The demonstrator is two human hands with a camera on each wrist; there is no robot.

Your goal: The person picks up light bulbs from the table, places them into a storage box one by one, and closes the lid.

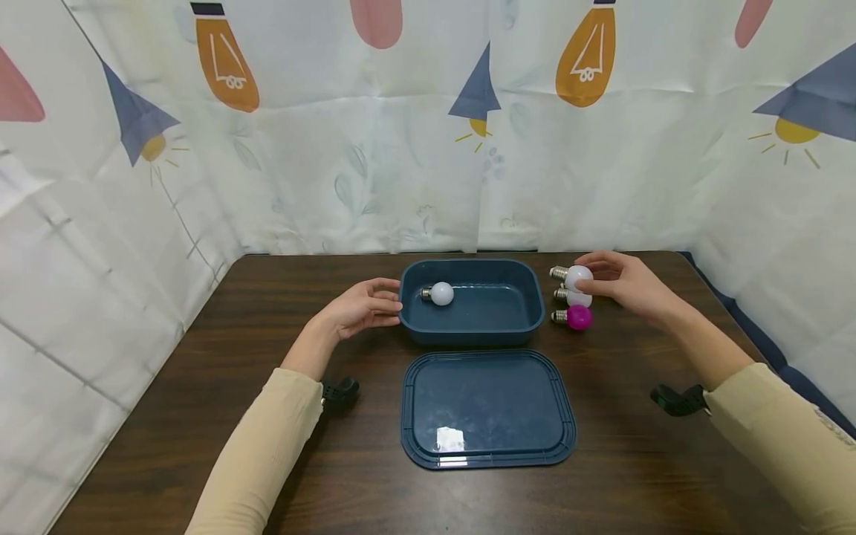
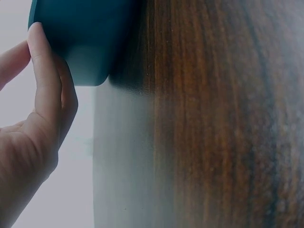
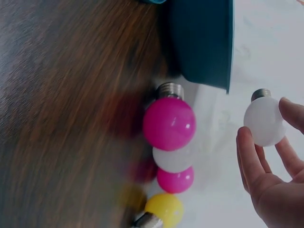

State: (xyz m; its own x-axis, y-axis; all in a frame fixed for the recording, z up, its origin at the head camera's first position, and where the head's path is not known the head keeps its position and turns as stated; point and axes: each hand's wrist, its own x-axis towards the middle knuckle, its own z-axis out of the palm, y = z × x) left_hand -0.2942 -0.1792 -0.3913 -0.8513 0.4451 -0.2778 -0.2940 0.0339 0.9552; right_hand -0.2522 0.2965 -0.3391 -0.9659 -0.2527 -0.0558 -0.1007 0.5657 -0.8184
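A white light bulb (image 3: 264, 121) with a metal screw base is pinched between the thumb and fingers of my right hand (image 1: 625, 284), held up off the table to the right of the blue box. Below it on the table lie a second white bulb (image 1: 576, 299) and a magenta bulb (image 1: 579, 317). The right wrist view also shows a smaller-looking magenta bulb (image 3: 175, 179) and a yellow bulb (image 3: 165, 209) behind them. One white bulb (image 1: 441, 293) lies inside the blue box (image 1: 471, 336). Fingertips of my left hand (image 1: 364, 306) touch the box's left side, fingers mostly extended.
A flat blue lid (image 1: 488, 409) lies on the brown wooden table (image 1: 622, 461), just in front of the box. White patterned cloth (image 1: 414, 186) hangs behind the table and along both sides.
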